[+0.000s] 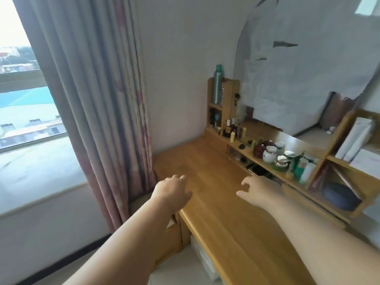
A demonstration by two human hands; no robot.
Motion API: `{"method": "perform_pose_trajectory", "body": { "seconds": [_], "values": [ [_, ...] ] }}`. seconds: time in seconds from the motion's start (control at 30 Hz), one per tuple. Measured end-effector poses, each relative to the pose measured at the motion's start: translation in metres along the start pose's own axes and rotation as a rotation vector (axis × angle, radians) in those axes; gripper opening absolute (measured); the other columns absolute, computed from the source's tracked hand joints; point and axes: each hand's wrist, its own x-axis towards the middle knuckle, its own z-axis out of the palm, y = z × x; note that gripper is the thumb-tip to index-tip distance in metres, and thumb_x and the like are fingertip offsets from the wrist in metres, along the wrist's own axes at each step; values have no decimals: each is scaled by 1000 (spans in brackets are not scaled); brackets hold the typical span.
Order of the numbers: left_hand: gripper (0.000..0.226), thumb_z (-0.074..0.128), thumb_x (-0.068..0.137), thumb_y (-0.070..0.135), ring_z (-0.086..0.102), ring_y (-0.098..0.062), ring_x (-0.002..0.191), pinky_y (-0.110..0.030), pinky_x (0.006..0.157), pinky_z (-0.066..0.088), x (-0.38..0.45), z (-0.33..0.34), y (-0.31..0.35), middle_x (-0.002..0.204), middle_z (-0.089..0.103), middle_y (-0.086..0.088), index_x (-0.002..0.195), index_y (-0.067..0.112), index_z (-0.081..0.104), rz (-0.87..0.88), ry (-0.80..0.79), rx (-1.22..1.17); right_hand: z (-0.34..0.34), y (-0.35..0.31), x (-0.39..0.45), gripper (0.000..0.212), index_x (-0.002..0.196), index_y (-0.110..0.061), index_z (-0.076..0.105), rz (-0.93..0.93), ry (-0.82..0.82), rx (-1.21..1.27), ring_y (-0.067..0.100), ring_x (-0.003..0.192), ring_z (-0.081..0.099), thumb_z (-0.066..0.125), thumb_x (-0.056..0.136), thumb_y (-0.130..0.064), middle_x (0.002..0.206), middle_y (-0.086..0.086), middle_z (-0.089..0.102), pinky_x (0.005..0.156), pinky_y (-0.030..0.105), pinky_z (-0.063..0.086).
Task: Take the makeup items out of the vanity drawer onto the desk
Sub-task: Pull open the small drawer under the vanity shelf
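Drawer hidden below desk [226, 202] edge

Your desk [216, 182] sits right of the curtain [98, 99]; jars [271, 154] line the shelf [308, 177] behind it, under the mirror [308, 68].

Soft daylight enters through the window [26, 83], far out beyond the left hand [171, 192], where the sky burns out to white. The room is evenly bright, with faint shadows. Weak glare sheens the desk [222, 194] between the 2 hands. Everything looks slightly soft, and jars past the right hand [260, 191] smear. Wide-angle distortion bends the curtain [98, 99] and edges.
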Motion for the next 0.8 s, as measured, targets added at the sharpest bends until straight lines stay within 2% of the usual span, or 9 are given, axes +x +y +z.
{"method": "perform_pose_trajectory", "body": {
  "seconds": [0.13,0.27,0.43,0.8],
  "values": [
    [48,45,89,43,53,-29,111,-38,88,44,39,0,24,124,54,-6,129,18,40,110,-2,-4,-3,28,13,46,126,-25,52,107,32,37,16,97,61,53,87,-49,114,-3,65,77,31,52],
    [47,45,89,43,52,-29,113,-40,90,43,77,6,58,125,53,-8,129,18,40,193,-32,21,-1,60,29,46,124,-24,53,172,45,47,16,97,60,53,86,-50,113,-3,63,72,28,51],
    [50,43,91,42,50,-27,118,-39,93,44,129,16,106,134,49,-6,134,19,36,297,-102,101,6,105,61,43,121,-25,54,254,62,75,17,103,59,52,87,-50,116,-2,61,82,33,52],
    [49,42,92,42,49,-27,118,-43,95,45,219,33,178,135,48,-8,134,19,35,494,-192,107,12,168,109,34,114,-28,59,435,27,163,18,98,58,50,86,-46,110,0,62,79,32,49]
  ]
}}
